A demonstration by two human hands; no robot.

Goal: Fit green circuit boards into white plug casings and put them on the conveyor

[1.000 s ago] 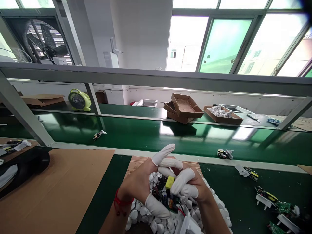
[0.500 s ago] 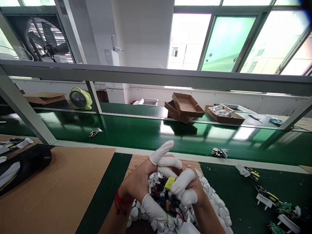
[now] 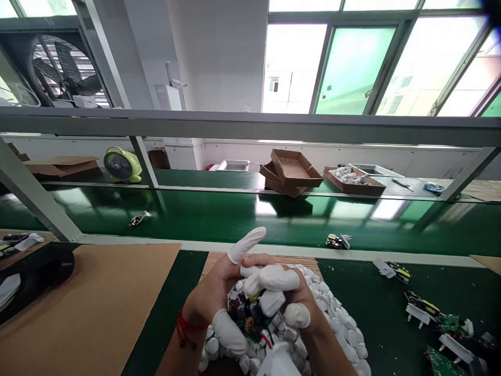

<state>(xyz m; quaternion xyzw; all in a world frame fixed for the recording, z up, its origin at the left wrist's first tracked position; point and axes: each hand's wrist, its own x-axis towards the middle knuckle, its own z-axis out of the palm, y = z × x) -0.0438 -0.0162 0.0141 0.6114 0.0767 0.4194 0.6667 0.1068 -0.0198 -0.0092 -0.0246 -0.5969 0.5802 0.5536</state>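
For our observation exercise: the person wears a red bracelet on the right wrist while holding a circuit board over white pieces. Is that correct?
No: the head view shows the red bracelet on the left wrist, while a circuit board is held over white pieces.

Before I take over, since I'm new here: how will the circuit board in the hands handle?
The circuit board is probably fragile, given its crowded, bare parts. The red wire looks thin, so it will likely flop.

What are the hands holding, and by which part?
A circuit board, by its left side in the left hand; whether the right hand grips it is hidden.
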